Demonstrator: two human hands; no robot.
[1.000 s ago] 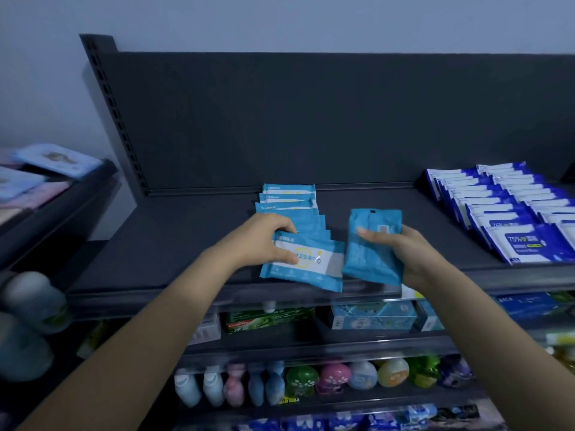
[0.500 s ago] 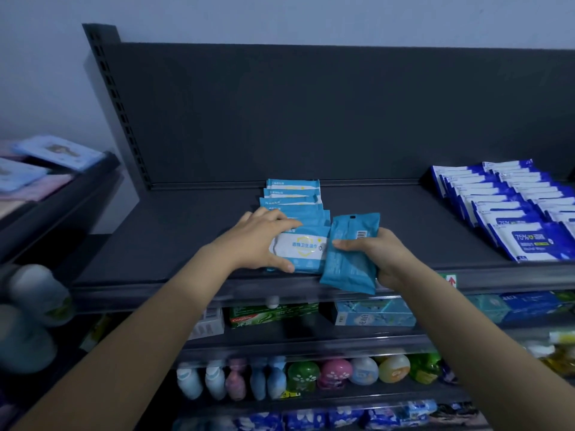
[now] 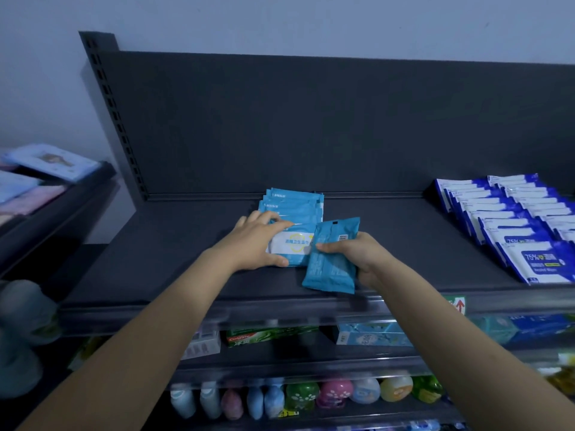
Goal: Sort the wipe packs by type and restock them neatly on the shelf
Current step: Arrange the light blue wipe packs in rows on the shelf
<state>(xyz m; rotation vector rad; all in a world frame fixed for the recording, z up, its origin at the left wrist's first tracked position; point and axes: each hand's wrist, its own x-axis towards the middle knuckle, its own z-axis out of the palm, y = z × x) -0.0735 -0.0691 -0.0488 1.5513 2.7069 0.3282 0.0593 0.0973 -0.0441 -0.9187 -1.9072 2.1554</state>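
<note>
Squared up since a second ago, the front pack (image 3: pixel 295 244) lies in line at the near end of the light-blue row (image 3: pixel 295 206) on the shelf (image 3: pixel 186 244). The left hand (image 3: pixel 258 241) has its fingers and thumb clamped across it. Just right of that row, the right hand (image 3: pixel 364 256) has its fingers curled round a tilted loose pack (image 3: pixel 333 259). Dark-blue packs (image 3: pixel 513 219) lie well right of the row.

On the shelf (image 3: pixel 404 244), one pack row (image 3: pixel 295 203) runs back at centre, a held pack (image 3: pixel 331 265) just right of its front pack (image 3: pixel 295 244), a second row (image 3: pixel 513 213) far right.
</note>
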